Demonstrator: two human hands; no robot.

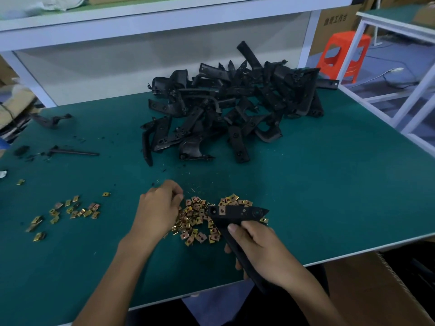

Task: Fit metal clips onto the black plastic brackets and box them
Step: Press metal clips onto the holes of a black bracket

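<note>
My right hand (261, 250) grips a black plastic bracket (237, 214) over the near part of the green table; a brass-coloured clip sits on the bracket's upper arm. Under and around it lies a heap of metal clips (200, 222). My left hand (160, 208) hovers at the left edge of that heap with fingers curled; whether it pinches a clip is hidden. A big pile of black brackets (230, 107) lies at the back of the table.
A smaller scatter of clips (70, 211) lies at the left. Loose black parts (70, 152) and scraps sit at the far left. A cardboard box (381, 288) stands below the table's right front edge. A white shelf frame runs behind; an orange stool (343, 52) stands at the back right.
</note>
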